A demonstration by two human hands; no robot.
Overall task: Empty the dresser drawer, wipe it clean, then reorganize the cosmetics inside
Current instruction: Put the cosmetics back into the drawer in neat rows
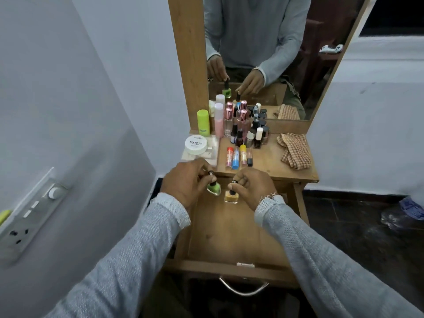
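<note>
The wooden dresser drawer (231, 235) stands pulled out below me, its floor bare but for what I hold at its far end. My left hand (185, 180) pinches the black cap of a green nail polish bottle (214, 188), which tilts above the drawer's back left. My right hand (252, 185) pinches the cap of a yellow nail polish bottle (231, 195), upright at the drawer's back. On the dresser top (270, 161) lie several coloured lip balm tubes (238, 156), with a cluster of small bottles (250, 131) behind them and a white nail polish remover tub (196, 144).
A checked cloth (294, 150) lies on the dresser top at the right. A mirror (263, 53) rises behind the bottles. A wall with a switch and socket panel (29, 216) is close on the left. The drawer's metal handle (243, 288) faces me.
</note>
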